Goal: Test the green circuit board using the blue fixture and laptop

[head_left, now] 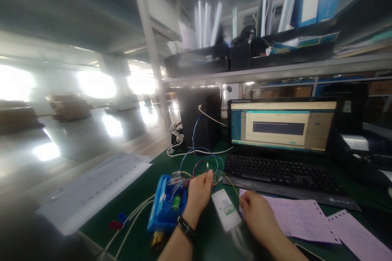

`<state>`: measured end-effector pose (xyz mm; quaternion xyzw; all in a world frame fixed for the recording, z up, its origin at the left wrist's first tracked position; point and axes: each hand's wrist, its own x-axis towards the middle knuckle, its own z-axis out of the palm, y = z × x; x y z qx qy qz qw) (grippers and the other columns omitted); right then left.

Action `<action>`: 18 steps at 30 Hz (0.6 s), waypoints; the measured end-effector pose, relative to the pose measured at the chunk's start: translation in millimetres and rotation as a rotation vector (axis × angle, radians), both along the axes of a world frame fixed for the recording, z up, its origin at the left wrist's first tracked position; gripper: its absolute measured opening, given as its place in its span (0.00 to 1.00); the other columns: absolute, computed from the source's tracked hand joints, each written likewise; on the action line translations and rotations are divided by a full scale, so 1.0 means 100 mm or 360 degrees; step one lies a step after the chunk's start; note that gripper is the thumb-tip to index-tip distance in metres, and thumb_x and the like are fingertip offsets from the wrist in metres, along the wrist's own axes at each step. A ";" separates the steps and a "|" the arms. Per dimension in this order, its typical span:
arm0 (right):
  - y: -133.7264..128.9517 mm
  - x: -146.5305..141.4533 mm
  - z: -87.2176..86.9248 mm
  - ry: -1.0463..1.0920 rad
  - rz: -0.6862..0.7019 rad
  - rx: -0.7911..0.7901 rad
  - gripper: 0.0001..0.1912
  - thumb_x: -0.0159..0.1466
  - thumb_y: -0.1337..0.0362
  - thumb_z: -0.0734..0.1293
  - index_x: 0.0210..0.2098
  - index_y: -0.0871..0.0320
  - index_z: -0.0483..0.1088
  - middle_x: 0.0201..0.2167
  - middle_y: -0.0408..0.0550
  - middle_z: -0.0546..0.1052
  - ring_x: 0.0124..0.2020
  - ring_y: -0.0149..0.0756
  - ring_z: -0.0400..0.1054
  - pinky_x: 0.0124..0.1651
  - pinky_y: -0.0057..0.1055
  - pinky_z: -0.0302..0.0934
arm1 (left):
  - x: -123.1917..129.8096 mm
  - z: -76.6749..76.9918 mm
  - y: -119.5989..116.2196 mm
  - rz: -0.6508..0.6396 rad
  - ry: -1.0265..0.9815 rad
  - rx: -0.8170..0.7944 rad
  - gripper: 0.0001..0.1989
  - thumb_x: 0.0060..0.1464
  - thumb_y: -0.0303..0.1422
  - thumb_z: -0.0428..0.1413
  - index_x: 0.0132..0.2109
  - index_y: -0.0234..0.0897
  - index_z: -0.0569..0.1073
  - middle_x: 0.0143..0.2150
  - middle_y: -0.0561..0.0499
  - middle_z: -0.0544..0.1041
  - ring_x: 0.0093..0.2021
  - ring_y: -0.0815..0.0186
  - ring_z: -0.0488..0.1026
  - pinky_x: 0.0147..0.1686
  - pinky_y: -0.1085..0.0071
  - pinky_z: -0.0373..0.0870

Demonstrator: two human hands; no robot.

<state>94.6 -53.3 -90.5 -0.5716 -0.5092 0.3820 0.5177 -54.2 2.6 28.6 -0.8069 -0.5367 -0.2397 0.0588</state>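
Observation:
My left hand (pixel 199 193), with a black strap (pixel 186 228) on its wrist, pinches a thin wire at the fingertips, among red and blue wires (pixel 202 163). Just left of it lies a blue plastic device (pixel 163 204) with a green part and white cables attached. My right hand (pixel 257 212) rests at the edge of pink perforated paper (pixel 300 220). A thin yellow wire (pixel 232 185) runs to its fingertips. Between my hands lies a white rectangular box (pixel 226 210) with a green label.
A black keyboard (pixel 284 175) and a laptop (pixel 283 126) showing a web page stand on the green bench mat (pixel 122 228). A black tower case (pixel 199 116) stands behind, and a white sheet (pixel 94 187) lies at the left. Files fill the shelf (pixel 245 69) above.

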 end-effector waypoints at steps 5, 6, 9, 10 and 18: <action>-0.16 0.01 -0.09 0.0005 0.0067 -0.0052 0.11 0.62 0.65 0.56 0.32 0.63 0.69 0.30 0.44 0.66 0.31 0.19 0.58 0.33 0.16 0.42 | 0.06 -0.03 -0.03 -0.0033 0.0214 0.0119 0.25 0.59 0.47 0.42 0.23 0.32 0.65 0.24 0.49 0.66 0.26 0.70 0.60 0.29 0.72 0.50; -0.19 -0.01 -0.11 0.0007 0.0078 -0.0065 0.12 0.62 0.65 0.56 0.32 0.63 0.68 0.31 0.44 0.66 0.31 0.19 0.58 0.33 0.16 0.42 | 0.07 -0.04 -0.04 -0.0041 0.0244 0.0136 0.25 0.59 0.47 0.42 0.23 0.32 0.65 0.24 0.48 0.66 0.26 0.70 0.60 0.29 0.71 0.50; -0.24 -0.05 -0.17 0.0005 0.0102 -0.0086 0.12 0.63 0.65 0.55 0.32 0.63 0.68 0.31 0.44 0.66 0.31 0.20 0.57 0.33 0.17 0.42 | 0.09 -0.04 -0.06 -0.0063 0.0285 0.0136 0.25 0.59 0.46 0.42 0.23 0.33 0.66 0.26 0.47 0.67 0.27 0.69 0.61 0.30 0.71 0.51; -0.24 -0.05 -0.18 0.0000 0.0106 -0.0087 0.13 0.63 0.64 0.55 0.32 0.63 0.68 0.31 0.45 0.66 0.31 0.20 0.57 0.33 0.17 0.41 | 0.10 -0.04 -0.07 -0.0064 0.0281 0.0126 0.26 0.59 0.46 0.41 0.23 0.33 0.66 0.26 0.47 0.67 0.27 0.69 0.61 0.30 0.71 0.52; -0.18 -0.06 -0.28 -0.0109 0.0153 -0.0130 0.13 0.64 0.62 0.55 0.32 0.61 0.68 0.33 0.44 0.66 0.32 0.21 0.56 0.34 0.18 0.39 | 0.13 -0.04 -0.11 0.0006 0.0077 0.0130 0.24 0.60 0.45 0.42 0.25 0.34 0.69 0.26 0.50 0.70 0.27 0.70 0.64 0.31 0.72 0.55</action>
